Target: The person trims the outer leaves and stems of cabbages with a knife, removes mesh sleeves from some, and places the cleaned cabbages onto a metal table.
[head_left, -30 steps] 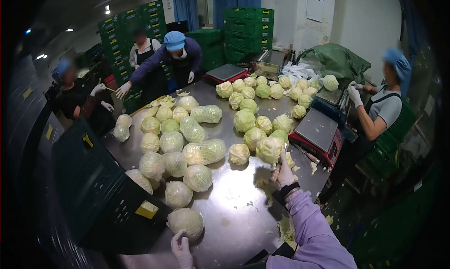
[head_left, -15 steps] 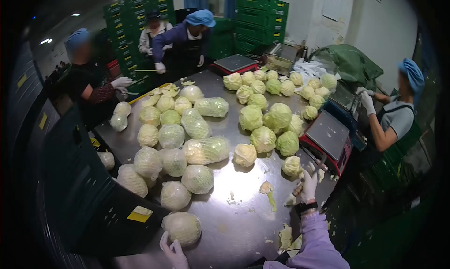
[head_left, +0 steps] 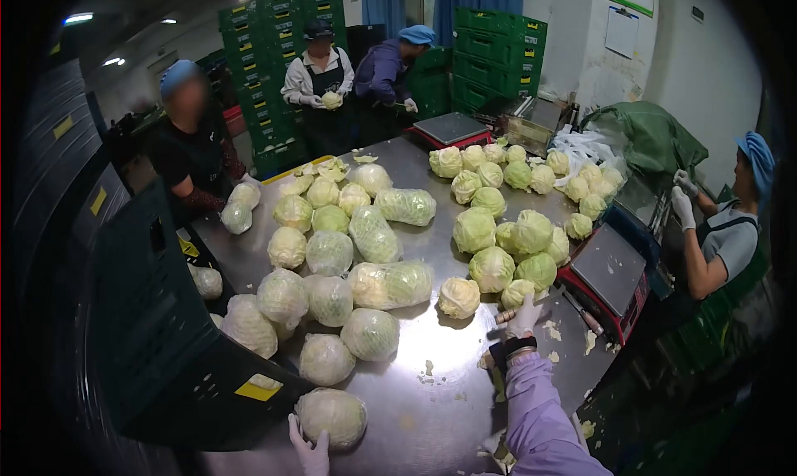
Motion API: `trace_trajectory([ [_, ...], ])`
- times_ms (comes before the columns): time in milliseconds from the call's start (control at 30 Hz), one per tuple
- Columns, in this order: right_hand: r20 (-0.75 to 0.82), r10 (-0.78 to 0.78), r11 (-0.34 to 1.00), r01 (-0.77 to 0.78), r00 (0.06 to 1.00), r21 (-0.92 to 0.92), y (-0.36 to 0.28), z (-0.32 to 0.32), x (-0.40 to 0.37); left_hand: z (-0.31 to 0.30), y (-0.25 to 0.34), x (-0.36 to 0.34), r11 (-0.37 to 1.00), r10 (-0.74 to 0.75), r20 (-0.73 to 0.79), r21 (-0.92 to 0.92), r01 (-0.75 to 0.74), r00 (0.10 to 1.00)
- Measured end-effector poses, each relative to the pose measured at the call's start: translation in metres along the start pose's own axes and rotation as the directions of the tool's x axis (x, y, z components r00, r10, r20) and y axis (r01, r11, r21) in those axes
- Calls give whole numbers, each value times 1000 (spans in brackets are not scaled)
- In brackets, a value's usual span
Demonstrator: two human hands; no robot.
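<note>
My gloved left hand (head_left: 310, 448) rests with thumb and fingers apart against the near side of a film-wrapped cabbage (head_left: 332, 418) at the table's front. Farther up on the right, my gloved right hand (head_left: 523, 317) is closed around a wooden-handled knife (head_left: 505, 316); its blade is hidden. Just beyond those fingers sits a small bare cabbage (head_left: 516, 293), and a pale one (head_left: 459, 297) lies to the left. Several wrapped cabbages (head_left: 370, 335) cover the left half of the metal table (head_left: 415, 430). Bare green cabbages (head_left: 491, 268) are heaped on the right.
A dark crate (head_left: 178, 343) stands at the left edge. On the right is a red scale (head_left: 608, 268) with a knife (head_left: 584, 312) beside it; another scale (head_left: 452, 129) stands at the back. Co-workers stand around the table, one holding a cabbage (head_left: 331, 101). Leaf scraps (head_left: 552, 331) lie about.
My right hand has moved forward, closer to the bare cabbages. The leaf scrap on the open metal has left its spot. A co-worker at the back now holds a cabbage. My view has shifted.
</note>
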State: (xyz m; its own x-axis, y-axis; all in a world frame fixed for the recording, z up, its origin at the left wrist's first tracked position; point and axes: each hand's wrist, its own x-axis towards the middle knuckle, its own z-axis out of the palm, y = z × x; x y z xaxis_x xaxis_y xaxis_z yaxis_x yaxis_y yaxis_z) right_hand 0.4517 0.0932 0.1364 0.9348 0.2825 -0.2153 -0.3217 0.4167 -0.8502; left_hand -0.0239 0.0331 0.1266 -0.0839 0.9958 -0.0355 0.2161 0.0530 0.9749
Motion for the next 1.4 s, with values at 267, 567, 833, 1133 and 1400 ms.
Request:
trace_trajectory([
  [267, -54, -166, 982, 170, 985, 81, -3, 29, 69, -6, -19, 7, 996, -38, 86, 85, 30, 996],
  [567, 451, 43, 914, 147, 892, -377, -35, -38, -74, -19, -24, 34, 969, 24, 385, -237, 74, 923],
  [833, 555, 766, 642, -350, 323, -682, 26, -76, -236, -2, 12, 2, 839, 337, 473, 242, -488, 814],
  [1133, 491, 746, 663, -440, 449, -606, 18, -146, -298, -12, -25, -75, 996, 83, 512, -56, -63, 855],
  [1400, 518, 666, 736, -359, 537, -575, -13, -202, -334, -24, -12, -97, 883, 315, 712, 22, -468, 627],
])
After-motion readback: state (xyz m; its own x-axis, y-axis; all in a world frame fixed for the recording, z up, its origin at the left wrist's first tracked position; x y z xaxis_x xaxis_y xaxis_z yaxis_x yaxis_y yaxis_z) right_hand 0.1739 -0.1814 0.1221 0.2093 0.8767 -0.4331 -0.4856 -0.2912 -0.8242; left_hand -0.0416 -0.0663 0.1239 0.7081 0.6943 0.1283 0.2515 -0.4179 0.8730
